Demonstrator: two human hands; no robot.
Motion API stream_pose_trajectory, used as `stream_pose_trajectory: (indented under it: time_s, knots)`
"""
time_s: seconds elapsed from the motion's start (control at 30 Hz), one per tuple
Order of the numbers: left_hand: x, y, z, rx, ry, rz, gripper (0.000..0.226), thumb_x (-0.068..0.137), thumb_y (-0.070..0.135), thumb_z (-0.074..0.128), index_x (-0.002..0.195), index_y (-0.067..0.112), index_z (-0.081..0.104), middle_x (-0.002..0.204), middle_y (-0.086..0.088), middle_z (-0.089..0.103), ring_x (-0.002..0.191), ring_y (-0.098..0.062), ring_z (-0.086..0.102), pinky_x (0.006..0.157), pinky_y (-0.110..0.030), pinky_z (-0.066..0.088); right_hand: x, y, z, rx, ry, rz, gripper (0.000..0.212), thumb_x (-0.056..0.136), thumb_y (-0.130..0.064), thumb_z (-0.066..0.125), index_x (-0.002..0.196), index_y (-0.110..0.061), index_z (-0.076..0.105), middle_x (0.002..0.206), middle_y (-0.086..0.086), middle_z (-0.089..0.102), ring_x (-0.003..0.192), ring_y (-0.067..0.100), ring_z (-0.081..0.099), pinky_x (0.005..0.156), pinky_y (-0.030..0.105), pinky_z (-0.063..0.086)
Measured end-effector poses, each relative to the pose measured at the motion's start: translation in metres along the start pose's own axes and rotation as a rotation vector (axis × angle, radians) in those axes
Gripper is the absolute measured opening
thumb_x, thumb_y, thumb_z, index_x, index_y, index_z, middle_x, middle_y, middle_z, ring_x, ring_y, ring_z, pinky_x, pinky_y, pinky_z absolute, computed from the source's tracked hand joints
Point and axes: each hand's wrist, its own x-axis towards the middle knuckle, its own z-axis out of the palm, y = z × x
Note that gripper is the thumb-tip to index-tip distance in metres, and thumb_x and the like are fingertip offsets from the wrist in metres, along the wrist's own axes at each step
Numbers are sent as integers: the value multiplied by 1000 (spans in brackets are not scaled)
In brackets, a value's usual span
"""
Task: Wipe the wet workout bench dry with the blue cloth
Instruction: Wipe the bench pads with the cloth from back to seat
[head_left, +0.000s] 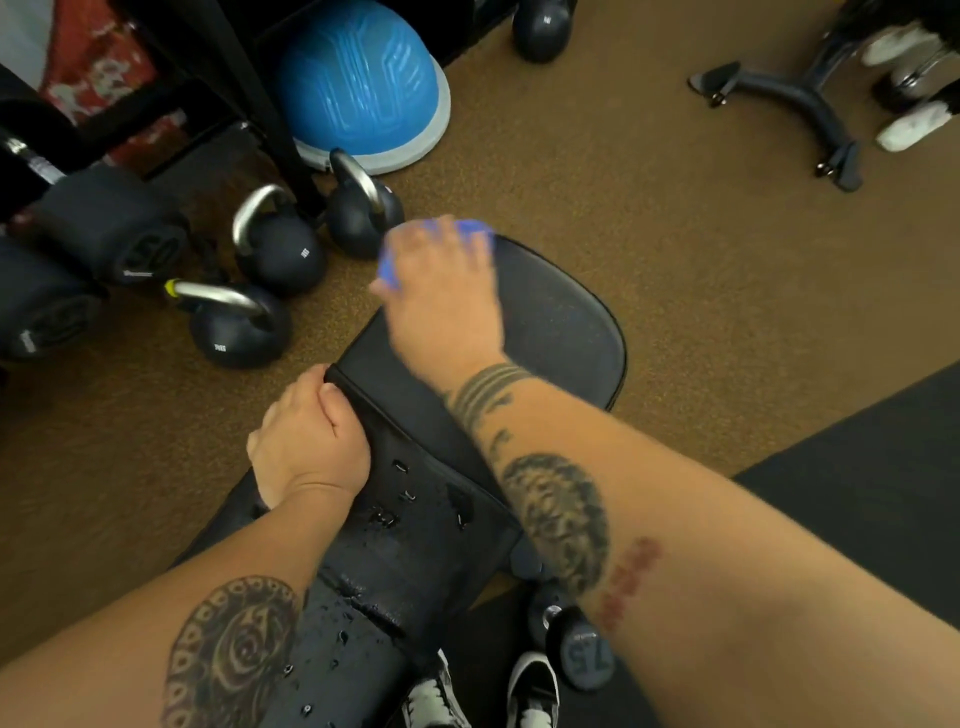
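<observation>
The black padded workout bench (561, 322) runs from the bottom centre up to the middle of the head view. Water drops sit on its near section around the seam. My right hand (447, 296) presses the blue cloth (387, 267) onto the far left part of the seat pad; the hand is blurred and covers most of the cloth. My left hand (306, 436) grips the left edge of the bench at the gap between the pads, its fingers curled over the rim.
Three black kettlebells (278, 249) and large dumbbells (104, 234) stand on the brown floor left of the bench. A blue balance dome (363, 83) leans behind them. A small dumbbell (582, 649) and my shoes (530, 691) lie under the bench. A metal stand base (800, 98) is far right.
</observation>
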Motion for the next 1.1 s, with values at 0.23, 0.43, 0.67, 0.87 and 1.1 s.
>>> stream_pose_trajectory:
  time_s: [0.23,0.43,0.67,0.87,1.1]
  knots:
    - [0,0,-1,7,10,8,54,96,37,24,137,18,53,132,-14,62,119,-39,55,96,-52,39,-12,10,9,29,-52,-323,54,98,-53,42,146,-26,46,150,-2,47,146,24,32,121,52,14]
    - [-1,1,-3,-21,9,-3,43,102,28,32,139,19,52,137,-11,59,123,-35,52,100,-49,37,-50,95,-10,106,88,119,53,97,-46,48,144,-21,47,152,2,44,143,28,36,118,61,19]
    - [-1,2,-10,-7,-64,-34,48,102,33,24,143,24,46,146,-5,53,130,-30,48,104,-49,35,-165,76,-6,163,-37,-51,50,101,-44,40,148,-26,45,159,-5,37,152,26,20,122,57,13]
    - [-2,0,-22,-114,-197,-108,54,103,33,29,156,25,26,163,-2,28,150,-25,23,120,-57,0,-207,44,-39,594,-252,-9,44,101,-48,33,125,-28,65,130,-7,66,126,12,55,114,39,35]
    - [-125,40,-44,-988,-181,-97,28,96,29,50,113,17,69,119,-3,68,114,-20,63,103,-42,48,-212,-4,-80,1574,-195,806,43,100,-59,40,116,-32,69,114,-6,72,107,16,67,102,43,50]
